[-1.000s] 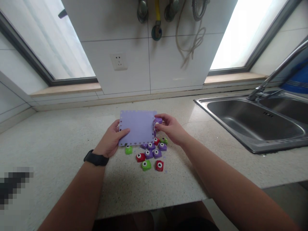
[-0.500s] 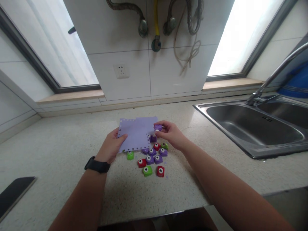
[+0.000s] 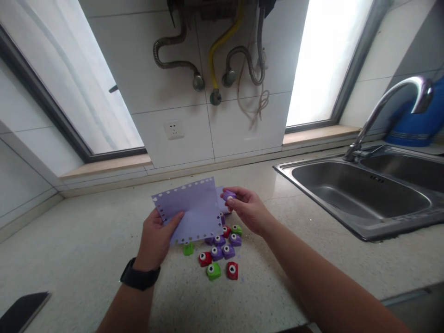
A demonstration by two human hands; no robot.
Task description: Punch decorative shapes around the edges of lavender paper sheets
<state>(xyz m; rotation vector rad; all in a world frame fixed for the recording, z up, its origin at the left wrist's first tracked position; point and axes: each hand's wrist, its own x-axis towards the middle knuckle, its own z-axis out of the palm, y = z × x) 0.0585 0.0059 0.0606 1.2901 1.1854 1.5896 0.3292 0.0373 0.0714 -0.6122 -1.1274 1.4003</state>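
A sheet of purple paper point(image 3: 194, 215) with small shapes punched along its edges is pinched at its left side by my left hand point(image 3: 157, 236), thumb on top. Between the thumb and fingers of my right hand point(image 3: 251, 208) is a purple craft punch point(image 3: 229, 196) with a white button, close to the sheet's right edge. Several more punches lie below the paper: a green punch point(image 3: 213, 270), a red punch point(image 3: 232, 270) and a purple punch point(image 3: 228, 251) among them. The paper partly covers a few of them. Another pale purple sheet point(image 3: 219, 196) shows behind the first.
A steel sink point(image 3: 360, 194) with a curved faucet point(image 3: 378, 115) is set into the speckled counter point(image 3: 104, 259) at right. A black flat object point(image 3: 24, 312) lies at lower left. Hoses and a socket point(image 3: 174, 130) are on the tiled wall behind.
The punched sheet has turned and lifted at its right side, showing a punched upper edge. My right hand still holds the purple punch. The camera view has tilted upward.
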